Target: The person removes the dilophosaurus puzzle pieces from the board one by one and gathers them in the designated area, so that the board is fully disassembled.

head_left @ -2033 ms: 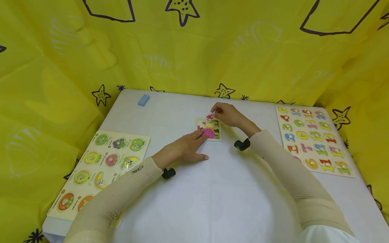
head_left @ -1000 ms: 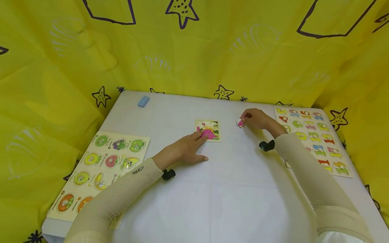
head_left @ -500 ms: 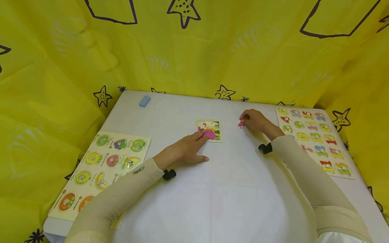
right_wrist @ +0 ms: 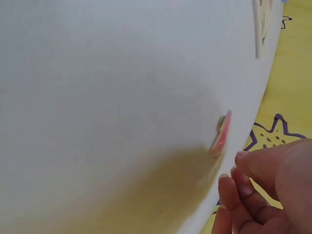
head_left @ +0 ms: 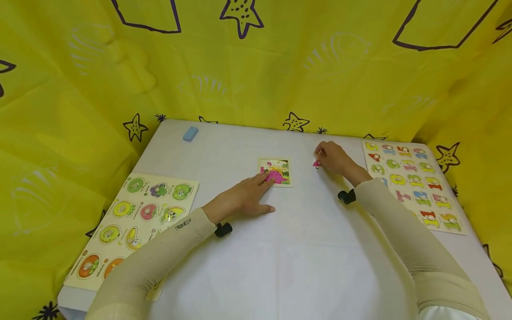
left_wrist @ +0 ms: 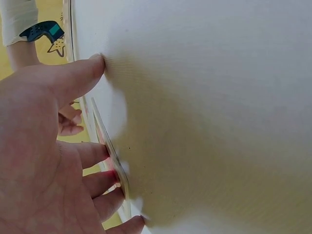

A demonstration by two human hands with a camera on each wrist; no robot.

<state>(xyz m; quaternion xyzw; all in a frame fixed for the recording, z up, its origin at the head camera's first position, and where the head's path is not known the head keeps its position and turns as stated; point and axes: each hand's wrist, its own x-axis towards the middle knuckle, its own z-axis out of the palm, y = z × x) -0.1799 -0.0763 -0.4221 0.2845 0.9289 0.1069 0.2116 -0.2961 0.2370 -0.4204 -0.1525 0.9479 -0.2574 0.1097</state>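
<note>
My left hand (head_left: 248,195) lies with its fingers spread and its fingertips on a small square jigsaw puzzle (head_left: 291,173) that shows a pink dinosaur. In the left wrist view, the fingertips rest over the edge of the puzzle board (left_wrist: 113,153), and the thumb reaches out over the white tabletop. A loose pink-and-white puzzle piece (head_left: 317,164) lies on the table to the right of the puzzle. Right beside that piece is my right hand (head_left: 335,158). In the right wrist view, its loosely bent fingers are apart from the puzzle piece (right_wrist: 223,134), with nothing between them.
A fruit peg board (head_left: 150,198) lies at the left, partly under the left forearm. At the right is a number peg board (head_left: 408,173), partly covered by the right arm. A blue block (head_left: 190,134) sits near the back-left edge. Yellow patterned cloth (head_left: 256,80) surrounds the table.
My right hand has carried the pink piece rightward from the puzzle's top edge, put it on the table and let go. My left hand has stayed on the puzzle.
</note>
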